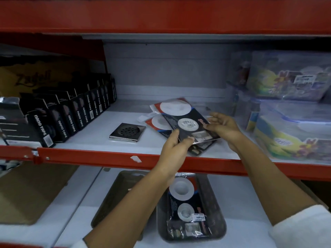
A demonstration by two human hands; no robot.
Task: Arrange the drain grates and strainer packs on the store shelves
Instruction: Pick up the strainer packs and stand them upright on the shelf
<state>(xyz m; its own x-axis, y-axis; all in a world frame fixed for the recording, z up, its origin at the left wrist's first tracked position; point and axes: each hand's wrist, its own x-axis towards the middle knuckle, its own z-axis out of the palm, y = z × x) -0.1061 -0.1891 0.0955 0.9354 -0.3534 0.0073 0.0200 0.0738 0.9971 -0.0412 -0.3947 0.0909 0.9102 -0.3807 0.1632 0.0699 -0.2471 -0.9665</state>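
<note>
Above the shelf (100, 153), strainer pack (189, 128) gripped by left hand (174, 145) and right hand (223, 127), long axis front-to-back.

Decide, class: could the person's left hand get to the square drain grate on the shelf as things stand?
Probably yes. The drain grate lies alone on bare shelf, left of the left hand, with nothing between them. But that hand's grip is on the strainer pack, shared with the right hand, so it must let go first.

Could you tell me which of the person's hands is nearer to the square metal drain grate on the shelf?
Left. The left hand grips the strainer pack's near corner, just right of the drain grate without touching it. The right hand holds the pack's far right edge, farther from the grate.
</note>
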